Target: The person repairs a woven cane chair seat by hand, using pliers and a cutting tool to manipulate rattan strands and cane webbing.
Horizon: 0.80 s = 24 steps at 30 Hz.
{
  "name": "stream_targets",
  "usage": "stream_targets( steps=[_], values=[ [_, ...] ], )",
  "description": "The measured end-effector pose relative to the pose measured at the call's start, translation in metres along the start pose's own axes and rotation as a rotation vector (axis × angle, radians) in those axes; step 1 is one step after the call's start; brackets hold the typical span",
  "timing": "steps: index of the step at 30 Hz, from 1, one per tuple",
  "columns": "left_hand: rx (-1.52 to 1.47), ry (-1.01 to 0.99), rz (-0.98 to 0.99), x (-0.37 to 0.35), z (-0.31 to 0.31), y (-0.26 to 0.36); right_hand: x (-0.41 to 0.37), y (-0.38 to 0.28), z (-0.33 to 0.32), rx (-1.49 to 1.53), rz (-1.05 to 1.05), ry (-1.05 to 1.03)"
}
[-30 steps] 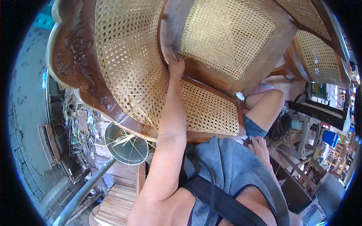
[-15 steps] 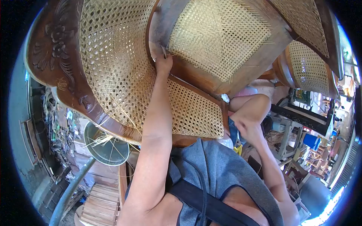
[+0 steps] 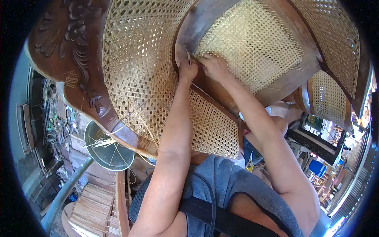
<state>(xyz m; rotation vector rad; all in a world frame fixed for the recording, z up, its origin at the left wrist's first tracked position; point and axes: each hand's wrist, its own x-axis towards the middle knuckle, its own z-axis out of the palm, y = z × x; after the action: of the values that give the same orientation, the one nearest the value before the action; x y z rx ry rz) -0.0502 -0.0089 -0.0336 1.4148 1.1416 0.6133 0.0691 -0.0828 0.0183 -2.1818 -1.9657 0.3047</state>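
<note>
A carved wooden seat with woven cane panels fills the upper view. My left hand [image 3: 187, 72] is closed around a thin pointed tool [image 3: 188, 58] at the corner of the wooden seat frame [image 3: 244, 103]; its exact kind is too small to tell. Beside it, my right hand [image 3: 215, 68] has its fingers curled together at the lower left edge of the cane seat panel [image 3: 252, 47]. What those fingers pinch is hidden. Loose cane ends stick out along the panel's right edge. Under my left forearm lies the cane back panel [image 3: 136, 71].
A metal bucket [image 3: 114, 158] with loose cane strands stands at the lower left, near a blue-green pipe [image 3: 69, 189] and a slatted wooden piece [image 3: 92, 207]. Another caned chair [image 3: 325, 94] is at the right. Scraps lie along the left wall.
My right hand has risen from beside my knee to the cane panel's edge, next to my left hand. The left hand stays at the frame corner. The whole view has shifted slightly.
</note>
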Motion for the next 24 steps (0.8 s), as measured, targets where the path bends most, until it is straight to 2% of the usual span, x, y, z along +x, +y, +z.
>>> stream_targets(
  steps=[3, 5, 6, 12, 14, 18, 21, 23, 24],
  values=[
    [0.107, 0.033, 0.019, 0.002, 0.001, -0.003, -0.002, -0.004, -0.003, 0.009, 0.018, 0.047],
    [0.005, -0.226, -0.175, -0.005, -0.013, 0.028, 0.001, -0.001, -0.005, -0.019, -0.009, -0.008],
    [0.005, -0.229, -0.174, -0.003, -0.011, 0.025, 0.001, 0.001, -0.003, -0.019, -0.007, -0.007],
    [0.214, -0.176, -0.18, 0.008, 0.003, -0.009, 0.001, -0.007, -0.005, -0.109, 0.054, -0.084],
    [0.147, -0.005, -0.07, 0.006, 0.008, -0.014, 0.002, -0.007, -0.003, -0.147, 0.077, -0.112],
    [0.106, 0.148, -0.114, 0.001, 0.009, -0.004, 0.003, -0.009, -0.002, -0.139, 0.081, -0.092],
    [0.104, 0.099, -0.116, 0.003, 0.007, -0.006, 0.005, -0.012, -0.008, -0.144, 0.097, -0.138],
    [0.228, -0.153, -0.284, 0.013, 0.005, -0.011, 0.008, -0.019, -0.014, -0.128, 0.077, -0.134],
    [0.227, -0.152, -0.284, 0.014, 0.006, -0.014, 0.01, -0.019, -0.012, -0.129, 0.075, -0.134]
  ],
)
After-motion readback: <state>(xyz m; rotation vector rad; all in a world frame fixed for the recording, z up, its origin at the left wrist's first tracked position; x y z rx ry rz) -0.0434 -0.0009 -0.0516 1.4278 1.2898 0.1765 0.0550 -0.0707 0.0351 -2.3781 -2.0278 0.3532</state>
